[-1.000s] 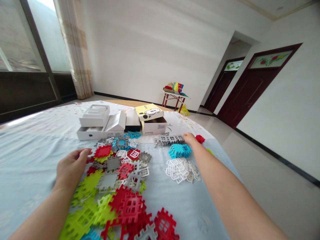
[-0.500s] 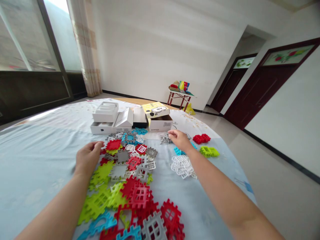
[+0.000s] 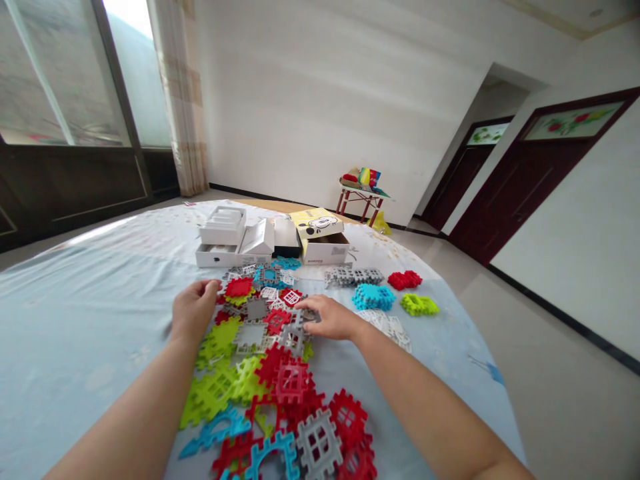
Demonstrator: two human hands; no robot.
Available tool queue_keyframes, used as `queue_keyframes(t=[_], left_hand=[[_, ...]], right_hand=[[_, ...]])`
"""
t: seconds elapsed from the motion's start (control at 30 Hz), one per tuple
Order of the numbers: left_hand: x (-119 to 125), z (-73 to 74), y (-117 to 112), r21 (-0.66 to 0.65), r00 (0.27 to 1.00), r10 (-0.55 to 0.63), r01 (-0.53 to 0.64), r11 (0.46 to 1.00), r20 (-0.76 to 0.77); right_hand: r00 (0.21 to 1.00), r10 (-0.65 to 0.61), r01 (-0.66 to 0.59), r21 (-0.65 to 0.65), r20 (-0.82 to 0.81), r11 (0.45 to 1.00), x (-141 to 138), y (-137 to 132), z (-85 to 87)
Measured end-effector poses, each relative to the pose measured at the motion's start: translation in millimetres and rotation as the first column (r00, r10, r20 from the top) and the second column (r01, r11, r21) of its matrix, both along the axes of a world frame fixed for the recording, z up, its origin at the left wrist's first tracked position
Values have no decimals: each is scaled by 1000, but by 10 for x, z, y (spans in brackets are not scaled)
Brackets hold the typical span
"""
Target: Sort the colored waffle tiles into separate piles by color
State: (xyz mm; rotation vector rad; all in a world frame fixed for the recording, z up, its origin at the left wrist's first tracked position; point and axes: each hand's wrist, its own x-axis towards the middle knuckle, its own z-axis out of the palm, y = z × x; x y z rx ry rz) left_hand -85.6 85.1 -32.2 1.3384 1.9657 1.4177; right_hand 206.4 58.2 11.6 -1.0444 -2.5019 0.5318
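My left hand (image 3: 194, 308) is closed at the left edge of a mixed pile of plastic interlocking tiles, beside a red tile (image 3: 239, 287); whatever its fingers hold, if anything, is hidden. Over the pile's right side, my right hand (image 3: 330, 316) has thumb and fingers apart around a dark grey tile (image 3: 312, 315). The pile runs toward me with lime green tiles (image 3: 213, 393), a red window tile (image 3: 292, 380), a blue arch piece (image 3: 274, 457) and a grey window tile (image 3: 320, 443). White window pieces (image 3: 390, 327) lie partly behind my right wrist.
Separate groups lie at the right: grey tiles (image 3: 353, 275), blue tiles (image 3: 373, 297), red tiles (image 3: 404, 279) and green tiles (image 3: 419, 305). White boxes (image 3: 220, 255) and a yellow-lidded box (image 3: 325, 250) stand behind the pile. A small table (image 3: 364, 193) is beyond.
My right hand has come left and nearer, from the grey group to the pile, its fingers spreading. The blue group is now uncovered. My left hand stays beside the red tile; the view shifted slightly.
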Motion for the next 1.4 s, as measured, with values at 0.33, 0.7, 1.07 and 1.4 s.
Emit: queue_keyframes(t=[0.33,0.7,1.07,1.4], left_hand=[[76,163,-92,-54,1000,3,-3,999,3],[50,161,-66,-66,999,12,-14,998,-31],[48,161,-59,-92,998,27,-33,995,-64],[112,249,-94,-151,997,47,-55,987,-57]], right_hand=[[977,-96,79,-92,-189,993,-27,-96,73],[848,-284,196,-234,-447,952,-148,-60,-71],[645,-439,272,-349,-625,897,514,298,76],[396,-846,859,-182,-358,479,1816,1086,161]])
